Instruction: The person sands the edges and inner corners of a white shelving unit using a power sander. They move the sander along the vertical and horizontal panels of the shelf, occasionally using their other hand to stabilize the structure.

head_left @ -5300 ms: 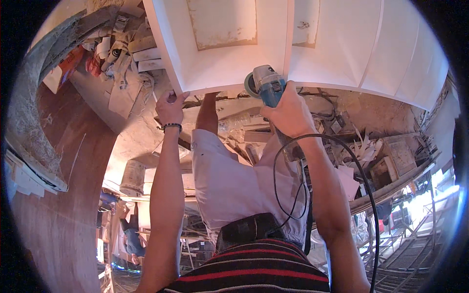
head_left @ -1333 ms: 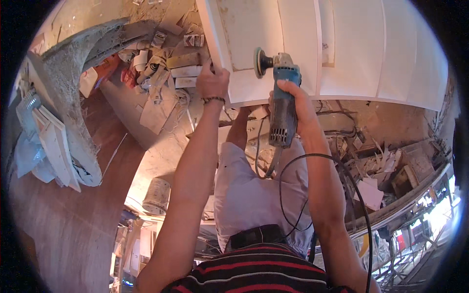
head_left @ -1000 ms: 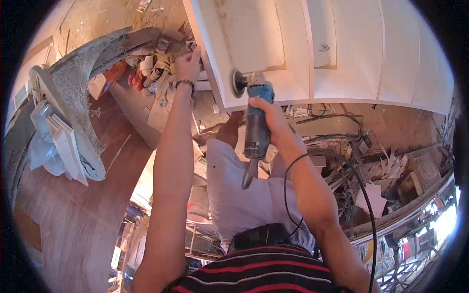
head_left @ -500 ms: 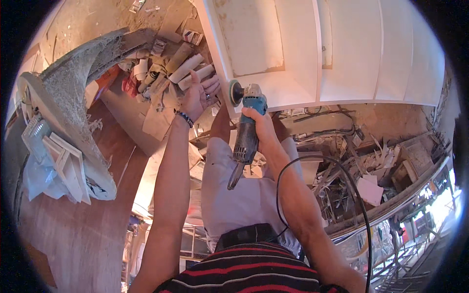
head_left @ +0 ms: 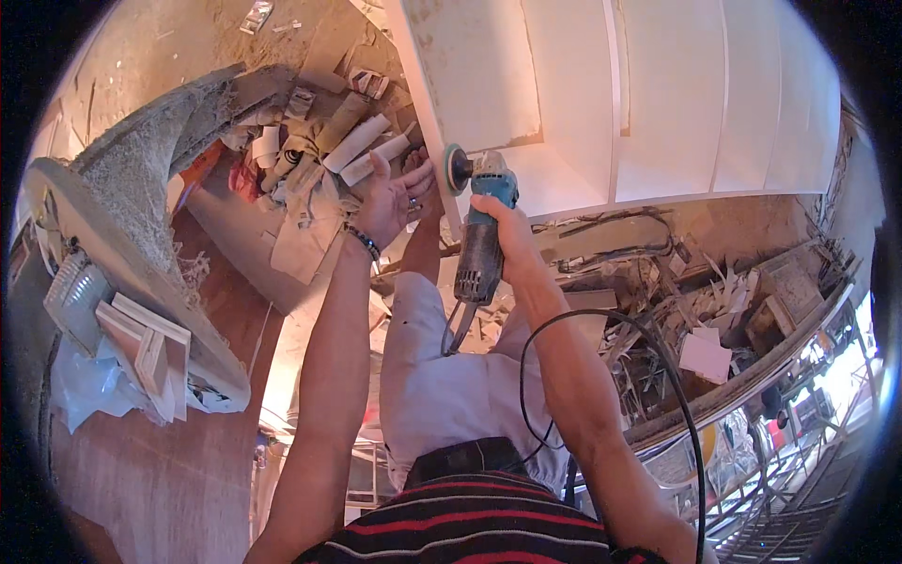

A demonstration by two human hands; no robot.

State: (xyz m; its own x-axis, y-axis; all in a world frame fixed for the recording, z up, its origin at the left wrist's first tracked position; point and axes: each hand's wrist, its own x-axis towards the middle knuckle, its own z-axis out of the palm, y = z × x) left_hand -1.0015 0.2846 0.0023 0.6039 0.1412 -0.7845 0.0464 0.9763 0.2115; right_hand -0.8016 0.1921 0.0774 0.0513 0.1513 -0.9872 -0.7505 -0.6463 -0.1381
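My right hand (head_left: 507, 233) is wrapped round the body of a teal and black angle grinder (head_left: 480, 246) fitted with a round pad (head_left: 455, 170). The pad stands on edge against the outer left side of a large white shelved cabinet (head_left: 573, 174); I cannot make out whether it presses on it. From the grinder's lower end a black cord (head_left: 672, 362) loops over my right forearm. My left hand (head_left: 393, 201), palm up with fingers apart, is just left of the pad beside the cabinet's edge. It holds nothing.
Cardboard tubes and rolls (head_left: 357, 143) lie heaped beyond my left hand. At the left, a dusty curved panel (head_left: 141, 254) leans near white-edged boards (head_left: 150, 348) and a plastic bag (head_left: 89, 381). Wood scraps (head_left: 723, 296) fill the right side, with a loose cable (head_left: 620, 252) below the cabinet.
My left hand has moved slightly right and down, closer to the pad. The grinder has shifted a little, and its pad stays beside the cabinet edge. The whole view has turned slightly.
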